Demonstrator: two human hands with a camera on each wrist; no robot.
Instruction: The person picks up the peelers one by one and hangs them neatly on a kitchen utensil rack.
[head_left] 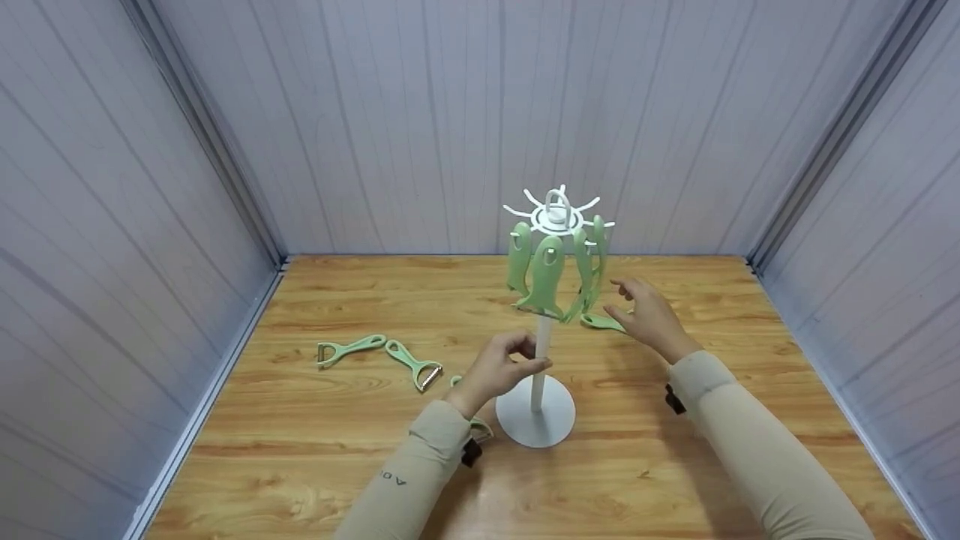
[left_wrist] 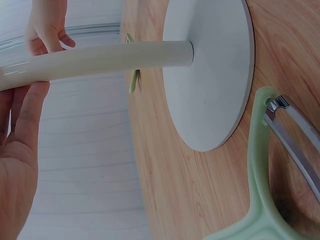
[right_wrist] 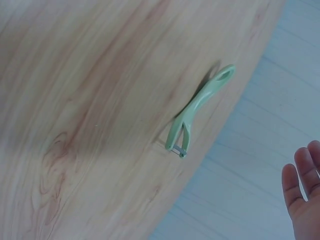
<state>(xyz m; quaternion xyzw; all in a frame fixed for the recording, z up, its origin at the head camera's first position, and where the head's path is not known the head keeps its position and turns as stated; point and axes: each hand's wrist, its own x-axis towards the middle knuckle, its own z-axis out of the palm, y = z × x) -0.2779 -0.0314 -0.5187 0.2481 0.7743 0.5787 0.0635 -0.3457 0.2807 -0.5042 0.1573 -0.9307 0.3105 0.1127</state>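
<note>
Facing pale panelled walls (head_left: 390, 127) and working over a wood-grained tabletop (head_left: 615, 472), with left hand (head_left: 502, 367) and right hand (head_left: 649, 319) well apart, in beige sleeves (head_left: 750, 435). Gripping an upright white stand (head_left: 544, 330) between the two hands: clamped on its pole (left_wrist: 125, 56) with thumb and bent fingers of the left hand, above the round base (head_left: 555, 420). Hovering to the right of the stand with the right hand, with thumb parted from loosely bent fingers. Bearing at least four green peelers (head_left: 545, 277) on the hooked top (head_left: 556, 219), higher than the left hand; hung by the handle holes, with long axes near vertical and blade ends down.

Showing a loose peeler (right_wrist: 197, 110) near the right hand, apart from its fingers, with ring end toward the stand. Showing, left of the left hand, a farther peeler (head_left: 352, 349) with handle toward that hand and blade end away; also a nearer peeler (head_left: 411, 364), slanted, with blade end toward the left forearm. Showing under the left wrist a partly hidden peeler (left_wrist: 259, 150), just beside the base, with a metal blade (left_wrist: 294, 157).
</note>
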